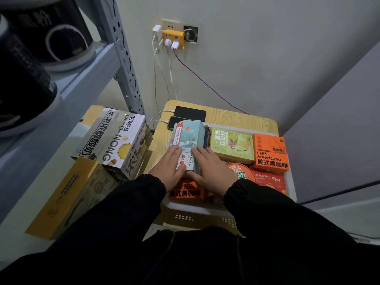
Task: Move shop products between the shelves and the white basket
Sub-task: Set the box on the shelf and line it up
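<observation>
A light-blue tea box (188, 138) lies on top of the products in the white basket (191, 209), at its left side. My left hand (170, 168) and my right hand (211, 171) both rest flat on the near end of this box, fingers spread over its top and sides. Under them sits an orange black-coffee box (185, 193). Also in the basket are a green box (233, 146), a second orange Caffè Americano box (270, 154), a round red-and-green lid (242, 173) and a red packet (271, 181).
The basket stands on a small wooden table (236, 118) with two phones (190, 114) charging at its far edge. On the grey shelf (41, 145) to the left sit a white yogurt carton (115, 140) and a yellow box (67, 198). A wall socket (172, 37) trails cables.
</observation>
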